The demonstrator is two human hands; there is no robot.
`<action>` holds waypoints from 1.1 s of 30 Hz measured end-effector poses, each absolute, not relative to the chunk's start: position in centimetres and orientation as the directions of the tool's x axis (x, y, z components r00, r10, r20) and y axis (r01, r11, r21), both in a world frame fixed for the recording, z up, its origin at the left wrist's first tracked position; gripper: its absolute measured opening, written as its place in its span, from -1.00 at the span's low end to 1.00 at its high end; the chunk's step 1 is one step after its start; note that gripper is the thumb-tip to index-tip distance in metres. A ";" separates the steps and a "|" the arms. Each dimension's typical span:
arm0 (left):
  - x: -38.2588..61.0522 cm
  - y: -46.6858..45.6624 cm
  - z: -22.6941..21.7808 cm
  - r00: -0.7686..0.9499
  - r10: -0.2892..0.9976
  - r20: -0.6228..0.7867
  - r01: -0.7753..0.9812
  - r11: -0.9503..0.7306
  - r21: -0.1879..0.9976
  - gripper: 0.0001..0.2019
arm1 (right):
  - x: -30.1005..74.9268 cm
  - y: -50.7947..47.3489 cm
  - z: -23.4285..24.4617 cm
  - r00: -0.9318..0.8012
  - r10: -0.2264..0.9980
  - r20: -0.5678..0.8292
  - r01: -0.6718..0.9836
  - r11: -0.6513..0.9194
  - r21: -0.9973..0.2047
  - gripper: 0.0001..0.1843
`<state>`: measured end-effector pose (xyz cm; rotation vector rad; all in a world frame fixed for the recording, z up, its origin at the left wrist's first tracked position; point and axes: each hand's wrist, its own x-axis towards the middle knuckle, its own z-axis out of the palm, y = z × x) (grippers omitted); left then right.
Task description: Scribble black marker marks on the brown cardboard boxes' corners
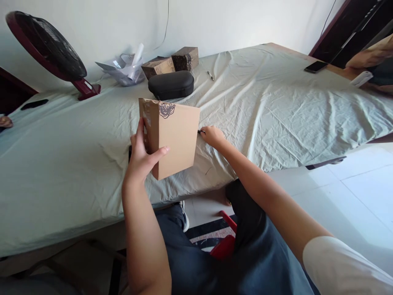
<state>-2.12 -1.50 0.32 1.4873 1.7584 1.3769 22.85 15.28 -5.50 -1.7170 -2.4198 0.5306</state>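
Note:
A brown cardboard box [178, 141] stands tilted above the near edge of the cloth-covered table, with a dark scribble on its upper left corner and clear tape along its narrow side. My left hand [144, 153] grips the box from the left, its thumb lying across the broad face and its fingers along the taped side. Beside the box's right edge, my right hand [212, 135] is closed around a slim black pen-like object [201, 131]. The tip of that object passes behind the box's edge, so its exact kind is hidden.
Behind the box lie a black hard case [171, 85], two patterned boxes [186, 59] and a plastic bag [127, 71]. A pen [210, 75] rests on the cloth [276, 114]. A fan [49, 49] stands left; a phone [316, 66] and another person's arm [370, 53] are at right.

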 end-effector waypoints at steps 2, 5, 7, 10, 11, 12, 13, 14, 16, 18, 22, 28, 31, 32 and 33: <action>-2.1 -1.5 0.4 -0.313 0.917 0.248 0.471 -0.077 0.879 0.26 | 22.8 15.2 -5.6 -0.346 0.933 -0.095 0.889 0.294 -0.352 -0.57; -2.1 -1.6 0.4 -0.322 0.913 0.252 0.479 -0.073 0.875 0.26 | 22.8 15.1 -5.5 -0.348 0.933 -0.096 0.891 0.297 -0.342 -0.57; -2.2 -1.5 0.3 -0.322 0.912 0.254 0.470 -0.079 0.879 0.25 | 22.8 14.9 -5.3 -0.345 0.933 -0.101 0.896 0.295 -0.330 -0.57; -2.4 -1.5 0.1 -0.321 0.913 0.250 0.452 -0.085 0.888 0.24 | 23.0 14.6 -4.7 -0.329 0.937 -0.115 0.910 0.282 -0.305 -0.55; -2.5 -1.5 0.0 -0.320 0.914 0.250 0.449 -0.086 0.889 0.24 | 23.2 14.4 -4.3 -0.322 0.939 -0.123 0.915 0.275 -0.294 -0.55; -2.5 -1.5 0.0 -0.320 0.914 0.251 0.446 -0.089 0.891 0.24 | 23.4 14.2 -4.0 -0.315 0.940 -0.133 0.921 0.269 -0.283 -0.54; -2.6 -1.5 0.0 -0.318 0.914 0.251 0.443 -0.091 0.892 0.24 | 23.6 14.0 -3.6 -0.309 0.940 -0.146 0.926 0.262 -0.272 -0.53; -2.5 -1.6 0.0 -0.318 0.914 0.251 0.441 -0.092 0.893 0.24 | 23.9 13.7 -3.2 -0.305 0.939 -0.160 0.930 0.257 -0.262 -0.50; -2.5 -1.6 0.1 -0.322 0.913 0.250 0.437 -0.091 0.895 0.22 | 24.5 13.0 -2.4 -0.302 0.936 -0.180 0.934 0.254 -0.250 -0.41; -2.4 -1.7 0.3 -0.332 0.910 0.249 0.434 -0.087 0.897 0.20 | 25.0 12.2 -1.8 -0.312 0.933 -0.178 0.932 0.264 -0.249 -0.26; -2.2 -1.8 0.5 -0.349 0.905 0.241 0.418 -0.080 0.905 0.21 | 24.9 11.4 -1.4 -0.310 0.951 -0.024 0.868 0.272 -0.415 -0.24; -2.5 -1.9 0.4 -0.342 0.908 0.244 0.428 -0.080 0.900 0.22 | 23.9 12.6 -1.8 -0.188 0.964 0.187 0.098 0.208 -0.973 -0.49; -2.8 -1.8 0.1 -0.327 0.913 0.244 0.429 -0.087 0.899 0.20 | 23.6 13.6 -1.6 -0.095 0.960 0.265 -0.053 0.261 -0.964 -0.42; -2.9 -1.7 0.0 -0.324 0.914 0.244 0.425 -0.090 0.901 0.20 | 23.4 13.9 -1.4 -0.064 0.955 0.290 -0.056 0.287 -0.956 -0.34; -2.9 -1.6 0.0 -0.326 0.913 0.246 0.422 -0.092 0.902 0.20 | 23.2 14.2 -1.2 -0.039 0.949 0.313 -0.054 0.311 -0.949 -0.26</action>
